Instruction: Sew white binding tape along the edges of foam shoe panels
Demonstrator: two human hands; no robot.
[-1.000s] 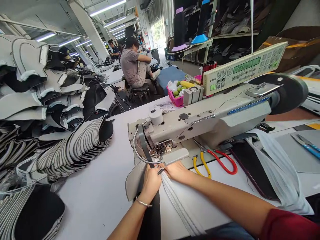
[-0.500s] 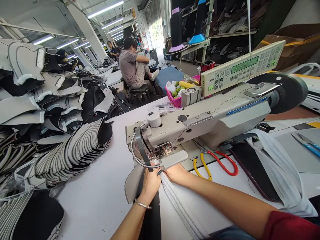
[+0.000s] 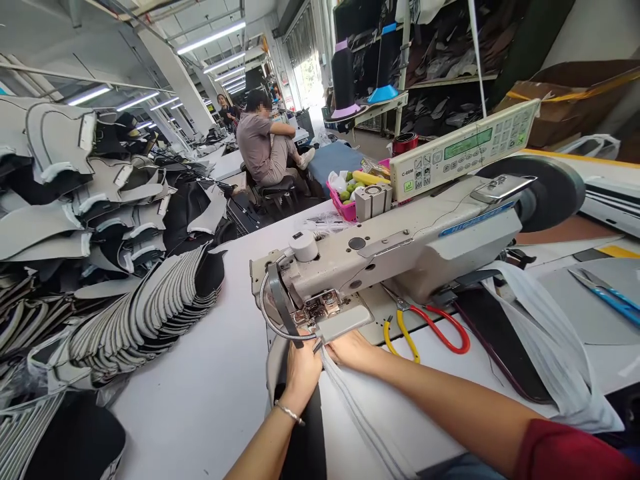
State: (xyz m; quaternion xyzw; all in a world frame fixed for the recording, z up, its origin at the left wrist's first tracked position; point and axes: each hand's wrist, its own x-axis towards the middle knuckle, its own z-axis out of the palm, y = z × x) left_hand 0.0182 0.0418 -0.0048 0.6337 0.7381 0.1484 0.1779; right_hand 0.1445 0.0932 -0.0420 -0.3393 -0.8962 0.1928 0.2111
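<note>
My left hand (image 3: 303,367), with a bracelet on the wrist, is closed over the edge of a grey and black fabric panel (image 3: 279,357) in front of the sewing machine (image 3: 380,257). Its fingertips reach up close to the presser area. My right hand (image 3: 350,348) lies on the other side, its fingers largely hidden by the machine's grey guard (image 3: 345,325). Between the hands a pale zipper tape (image 3: 356,407) runs from the needle area down toward my lap. The panel's black part (image 3: 306,440) hangs below my left wrist.
Red-and-yellow-handled scissors (image 3: 440,330) lie right of my right hand, blue-handled scissors (image 3: 613,300) farther right. White tape (image 3: 555,340) drapes over a dark panel. Stacked panels (image 3: 145,307) stand on the left. Behind are a pink basket (image 3: 345,210), control box (image 3: 465,150) and seated person (image 3: 263,143).
The grey panel has swung rightward under my left hand, so less of it shows on the left. Both hands stay by the needle area. The camera view has shifted slightly.
</note>
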